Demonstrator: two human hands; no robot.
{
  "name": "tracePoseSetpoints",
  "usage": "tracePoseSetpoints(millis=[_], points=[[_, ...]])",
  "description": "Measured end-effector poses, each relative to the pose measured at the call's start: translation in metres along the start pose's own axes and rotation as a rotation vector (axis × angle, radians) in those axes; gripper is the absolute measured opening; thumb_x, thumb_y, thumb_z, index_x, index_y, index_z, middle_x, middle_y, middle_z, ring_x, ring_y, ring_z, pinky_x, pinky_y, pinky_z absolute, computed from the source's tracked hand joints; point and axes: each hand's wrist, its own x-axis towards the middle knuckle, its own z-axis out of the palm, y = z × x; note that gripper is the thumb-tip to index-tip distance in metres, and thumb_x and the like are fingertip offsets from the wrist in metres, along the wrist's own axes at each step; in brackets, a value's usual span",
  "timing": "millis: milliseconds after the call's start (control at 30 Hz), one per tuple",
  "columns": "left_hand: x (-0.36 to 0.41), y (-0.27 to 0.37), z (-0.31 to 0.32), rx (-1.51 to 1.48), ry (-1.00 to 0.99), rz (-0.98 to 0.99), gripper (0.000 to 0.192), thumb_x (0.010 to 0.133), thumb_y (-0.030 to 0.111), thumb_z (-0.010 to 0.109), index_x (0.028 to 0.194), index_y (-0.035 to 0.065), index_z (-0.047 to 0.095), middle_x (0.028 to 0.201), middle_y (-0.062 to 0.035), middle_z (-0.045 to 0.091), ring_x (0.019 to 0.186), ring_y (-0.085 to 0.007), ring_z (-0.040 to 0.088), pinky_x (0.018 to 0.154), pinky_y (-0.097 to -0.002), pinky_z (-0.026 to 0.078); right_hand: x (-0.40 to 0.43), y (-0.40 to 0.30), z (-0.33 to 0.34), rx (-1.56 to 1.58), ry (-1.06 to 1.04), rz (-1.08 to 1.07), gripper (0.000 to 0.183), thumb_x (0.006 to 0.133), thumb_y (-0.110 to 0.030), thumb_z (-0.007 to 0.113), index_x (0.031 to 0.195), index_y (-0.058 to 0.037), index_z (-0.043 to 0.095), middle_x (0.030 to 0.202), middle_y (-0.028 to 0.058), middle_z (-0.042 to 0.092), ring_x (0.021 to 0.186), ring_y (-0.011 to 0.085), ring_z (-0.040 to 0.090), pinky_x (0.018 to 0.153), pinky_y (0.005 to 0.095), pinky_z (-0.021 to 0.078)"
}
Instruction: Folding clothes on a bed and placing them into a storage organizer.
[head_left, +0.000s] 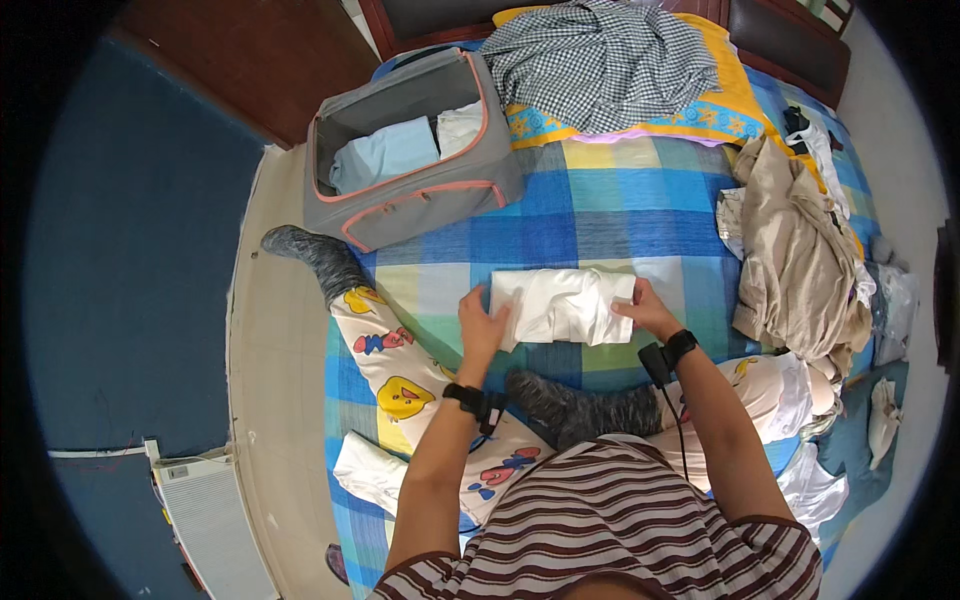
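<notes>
In front of me a folded white garment (562, 307) lies on the plaid bedspread, creased across its middle. My left hand (480, 326) is at its left end, thumb over the edge and fingers spread apart just outside it. At the right end, my right hand (651, 309) pinches the cloth, thumb on top and the other fingers partly hidden. Black straps with small devices circle both wrists.
A grey bag (420, 214) with pink zips stands open at the upper left, holding a folded light-blue cloth (390, 157) and a white one. Beige clothes (784, 255) are heaped at right. Checked fabric (600, 64) covers the pillow area. Another white cloth (371, 472) rests beside my leg.
</notes>
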Motion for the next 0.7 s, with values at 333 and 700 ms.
tracePoseSetpoints(millis=[333,700], points=[[-0.035,0.034,-0.002,0.205,-0.225,0.29,0.063,0.061,0.023,0.073,0.115,0.0049,0.043,0.122,-0.0177,0.037,0.113,-0.0346,0.034,0.091,-0.0428,0.031,-0.048,-0.054,0.043,-1.319,-0.149,-0.519,0.044,0.064,-0.026,0.068,0.098,-0.0046,0.05,0.107,0.0124,0.045,0.104,0.028,0.041,0.088,0.042,0.0324],[-0.032,0.025,-0.003,0.421,-0.273,0.49,0.034,0.064,0.005,0.06,0.098,0.0043,0.051,0.116,-0.015,0.042,0.109,-0.0331,0.038,0.089,-0.0423,0.034,-0.046,-0.051,-0.003,-1.014,0.138,-0.698,0.013,0.068,-0.003,0.055,0.079,-0.008,0.052,0.078,0.0083,0.051,0.076,0.0276,0.048,0.066,0.0367,0.0372]])
